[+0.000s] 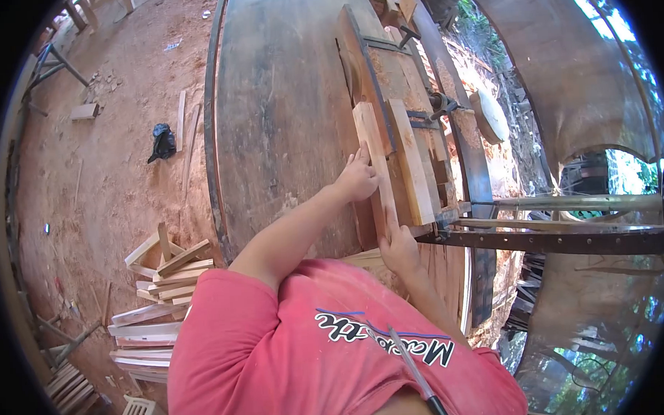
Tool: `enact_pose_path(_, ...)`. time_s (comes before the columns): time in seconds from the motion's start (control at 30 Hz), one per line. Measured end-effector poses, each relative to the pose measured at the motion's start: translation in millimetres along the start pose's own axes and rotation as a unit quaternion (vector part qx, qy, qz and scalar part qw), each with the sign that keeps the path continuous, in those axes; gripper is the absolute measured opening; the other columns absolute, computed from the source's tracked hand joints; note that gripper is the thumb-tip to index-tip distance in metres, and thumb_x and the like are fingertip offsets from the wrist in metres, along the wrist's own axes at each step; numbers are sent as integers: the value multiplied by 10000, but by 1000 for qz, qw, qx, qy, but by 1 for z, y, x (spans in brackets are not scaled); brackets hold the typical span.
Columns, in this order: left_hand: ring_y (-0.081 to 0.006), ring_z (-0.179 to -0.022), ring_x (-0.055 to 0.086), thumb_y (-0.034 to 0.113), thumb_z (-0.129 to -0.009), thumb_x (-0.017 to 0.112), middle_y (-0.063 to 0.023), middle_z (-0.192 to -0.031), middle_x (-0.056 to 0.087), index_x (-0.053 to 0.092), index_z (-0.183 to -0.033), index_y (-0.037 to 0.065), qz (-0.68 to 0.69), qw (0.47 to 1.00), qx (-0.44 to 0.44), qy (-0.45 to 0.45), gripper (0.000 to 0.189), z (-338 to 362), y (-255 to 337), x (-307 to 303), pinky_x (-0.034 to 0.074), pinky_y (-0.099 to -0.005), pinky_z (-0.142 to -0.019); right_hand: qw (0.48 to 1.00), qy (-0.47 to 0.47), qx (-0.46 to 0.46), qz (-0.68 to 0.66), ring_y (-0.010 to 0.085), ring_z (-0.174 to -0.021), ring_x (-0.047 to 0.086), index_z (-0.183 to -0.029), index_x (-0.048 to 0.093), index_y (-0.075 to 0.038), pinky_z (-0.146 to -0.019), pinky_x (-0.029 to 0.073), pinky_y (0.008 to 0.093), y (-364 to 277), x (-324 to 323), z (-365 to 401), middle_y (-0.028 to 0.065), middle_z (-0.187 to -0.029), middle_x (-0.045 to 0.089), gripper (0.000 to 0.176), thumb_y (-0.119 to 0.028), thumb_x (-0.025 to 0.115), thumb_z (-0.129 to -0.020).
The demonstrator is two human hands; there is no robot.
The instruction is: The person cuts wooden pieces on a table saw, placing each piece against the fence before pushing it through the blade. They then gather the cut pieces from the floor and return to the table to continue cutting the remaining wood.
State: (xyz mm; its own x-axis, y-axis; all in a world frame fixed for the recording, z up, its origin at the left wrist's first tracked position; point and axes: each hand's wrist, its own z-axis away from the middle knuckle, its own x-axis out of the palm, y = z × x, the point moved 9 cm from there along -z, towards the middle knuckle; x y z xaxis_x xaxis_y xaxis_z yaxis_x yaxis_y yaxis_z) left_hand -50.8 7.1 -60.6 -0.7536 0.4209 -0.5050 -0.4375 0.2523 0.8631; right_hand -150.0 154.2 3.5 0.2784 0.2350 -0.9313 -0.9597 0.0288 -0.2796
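Pale tan plank [372, 151], dark brown worktable [284, 99], red shirt [278, 348] with white lettering, reddish earth [111, 178].

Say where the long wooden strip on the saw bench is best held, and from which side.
Probably its near end and free left edge, from the person's side: the strip lies flat, lengthwise, with a wider plank against its right edge. Left hand and right hand rest there.

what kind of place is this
Most likely an open-air woodworking yard or small sawmill. The left hand and right hand press a wooden strip on a big worn workbench, and cut wood offcuts lie piled on bare dirt ground.
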Motion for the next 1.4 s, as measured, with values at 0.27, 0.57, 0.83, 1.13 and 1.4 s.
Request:
enact_pose_path(0.27, -421, -1457, 133, 338, -967, 446, -378, -1529, -61, 670, -1107, -72, 19, 999, -19, -22, 488, -22, -10, -13, 100, -497, -1192, 998, -34, 19, 40, 470, -837, 592, -1528, 253, -173, -779, 477, 531, -8, -7, -29, 274, -876, 578, 723, -231, 566, -878)
enact_pose_path(0.57, -433, -1453, 139, 342, -976, 406, -403, -1516, -40, 659, -1131, -67, -7, 1000, -12, -19, 505, -38, -18, -24, 126, -495, -1189, 996, -55, 36, 56, 454, -895, 616, -1520, 281, -165, -820, 483, 510, -19, -14, -52, 272, -933, 614, 713, -254, 569, -873)
enact_pose_path(0.83, -436, -1457, 120, 331, -970, 392, -423, -1504, -13, 654, -1141, -62, -26, 999, -14, -25, 502, -44, -21, -26, 137, -503, -1184, 996, -55, 36, 58, 451, -898, 621, -1523, 277, -164, -832, 484, 500, -19, -14, -59, 267, -938, 625, 722, -269, 577, -874)
enact_pose_path(1.13, -390, -1475, 110, 338, -958, 393, -359, -1546, -9, 653, -1201, -15, -23, 998, -40, -31, 502, -45, -22, -31, 117, -439, -1197, 997, -50, 33, 56, 440, -896, 626, -1523, 278, -167, -833, 486, 498, -21, -15, -63, 261, -936, 627, 728, -276, 583, -871)
enact_pose_path(1.4, -386, -1476, 108, 340, -933, 408, -341, -1555, -9, 659, -1181, -31, 4, 999, -39, -19, 512, -47, -24, -32, 118, -429, -1198, 998, -32, 9, 58, 452, -852, 627, -1529, 261, -176, -797, 498, 522, -19, -12, -67, 258, -914, 622, 745, -280, 584, -866)
